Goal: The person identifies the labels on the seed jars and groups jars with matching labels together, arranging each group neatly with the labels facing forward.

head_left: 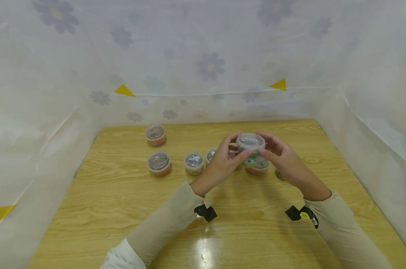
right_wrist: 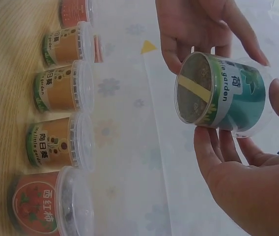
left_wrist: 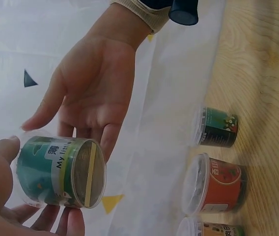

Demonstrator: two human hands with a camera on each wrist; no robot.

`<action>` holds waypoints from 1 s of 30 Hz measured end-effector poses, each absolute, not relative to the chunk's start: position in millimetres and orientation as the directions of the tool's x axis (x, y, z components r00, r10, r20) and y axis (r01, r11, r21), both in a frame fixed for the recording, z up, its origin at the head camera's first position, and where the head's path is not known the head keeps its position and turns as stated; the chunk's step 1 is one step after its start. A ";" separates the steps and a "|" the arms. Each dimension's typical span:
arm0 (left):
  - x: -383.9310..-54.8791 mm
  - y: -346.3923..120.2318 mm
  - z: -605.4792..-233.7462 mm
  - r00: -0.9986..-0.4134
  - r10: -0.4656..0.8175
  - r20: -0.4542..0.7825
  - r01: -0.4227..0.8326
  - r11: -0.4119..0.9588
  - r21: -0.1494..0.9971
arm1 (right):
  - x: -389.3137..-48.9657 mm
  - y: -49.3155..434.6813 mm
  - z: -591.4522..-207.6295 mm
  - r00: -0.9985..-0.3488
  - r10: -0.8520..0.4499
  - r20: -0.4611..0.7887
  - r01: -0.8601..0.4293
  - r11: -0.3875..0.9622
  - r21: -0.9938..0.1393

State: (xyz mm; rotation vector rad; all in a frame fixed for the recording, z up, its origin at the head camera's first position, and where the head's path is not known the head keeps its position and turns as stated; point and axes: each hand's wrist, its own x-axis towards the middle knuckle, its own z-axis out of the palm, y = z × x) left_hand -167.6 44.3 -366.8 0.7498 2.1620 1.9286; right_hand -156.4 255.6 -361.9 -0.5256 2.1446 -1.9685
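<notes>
Both hands hold one clear plastic tub (head_left: 251, 149) above the table, its lid facing up in the head view. The tub has a green label reading "My little garden", and a yellow strip crosses its base in the right wrist view. My left hand (head_left: 224, 160) curls its fingers and thumb round the left side. From the right side, my right hand (head_left: 287, 160) grips it, thumb near the front. Below and behind the tub stands a red-labelled tub (head_left: 256, 170), partly hidden. A dark green tub (left_wrist: 221, 128) shows in the left wrist view.
Two red-labelled tubs (head_left: 159, 164) stand at the left of the wooden table (head_left: 122, 209). A row of smaller orange-labelled tubs (right_wrist: 56, 88) runs along the middle, partly behind my left hand. Patterned white curtains (head_left: 189, 48) enclose the back and sides.
</notes>
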 end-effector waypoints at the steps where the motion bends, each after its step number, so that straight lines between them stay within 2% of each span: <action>1: -167.6 44.3 -367.2 -0.866 0.451 0.216 0.267 0.053 0.962 | -156.4 255.6 -362.3 -0.921 -0.375 0.101 -0.136 0.069 -0.988; 16: -167.3 61.8 -372.5 -0.872 0.417 0.256 0.305 0.053 0.951 | -152.6 262.5 -360.9 -0.916 -0.383 0.119 -0.167 0.095 -0.981; 24: -161.4 66.6 -362.6 -0.843 0.473 0.256 0.289 -0.003 0.957 | -153.8 278.6 -363.2 -0.924 -0.366 0.114 -0.174 0.135 -0.975; 30: -158.9 72.7 -358.3 -0.816 0.533 0.223 0.257 -0.010 0.966 | -155.6 299.4 -367.1 -0.908 -0.402 0.123 -0.187 0.124 -0.974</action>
